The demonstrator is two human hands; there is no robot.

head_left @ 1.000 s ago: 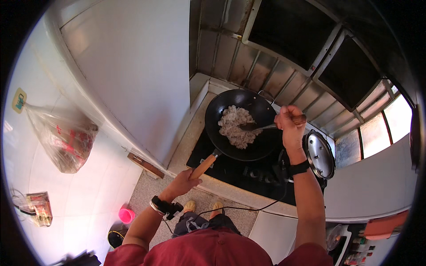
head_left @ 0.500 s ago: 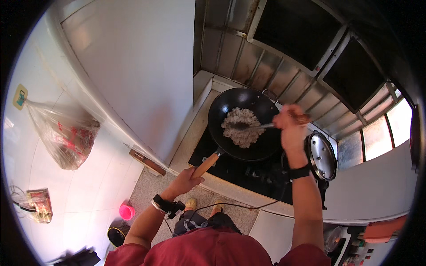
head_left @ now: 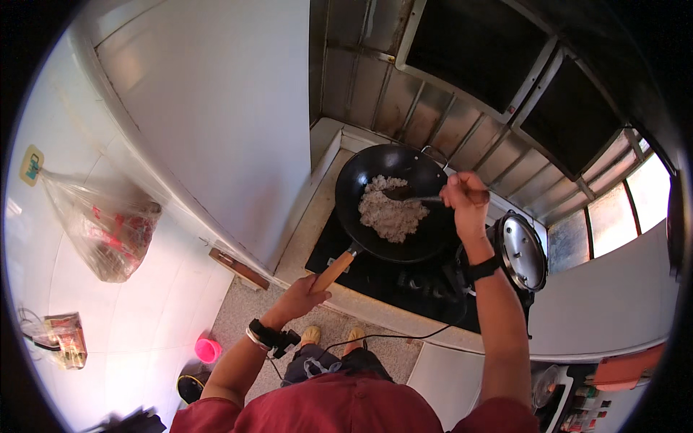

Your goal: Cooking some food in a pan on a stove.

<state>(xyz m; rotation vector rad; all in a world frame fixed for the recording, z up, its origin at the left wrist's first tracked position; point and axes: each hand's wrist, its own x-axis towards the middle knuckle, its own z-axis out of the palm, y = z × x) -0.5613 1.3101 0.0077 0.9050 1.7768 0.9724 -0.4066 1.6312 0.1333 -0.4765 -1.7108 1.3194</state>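
A black wok (head_left: pixel 415 244) stands on the dark cooktop (head_left: pixel 328 245), its wooden handle (head_left: pixel 335 270) pointing toward me. My left hand (head_left: pixel 296 299) is closed round that handle. Above the wok's right side, my right hand (head_left: pixel 468 206) grips the wooden end of a metal spatula (head_left: pixel 427 198). Its dark blade reaches into a heap of pale, crumbly food (head_left: pixel 393 218) at the wok's middle and left. Whether the food is rice or minced meat I cannot tell. Part of the blade is buried in the heap.
A pot with a shiny metal lid (head_left: pixel 521 252) stands close right of the wok. White cabinet panel (head_left: pixel 209 101) rises at the left, metal-clad wall (head_left: pixel 393 94) behind. A black cable (head_left: pixel 382 335) crosses in front of me. A plastic bag (head_left: pixel 108 227) hangs on the left wall.
The spatula has shifted slightly up toward the heap's far side, with my right hand a little lower and left. The food has spread down and to the right. My left hand stays on the handle.
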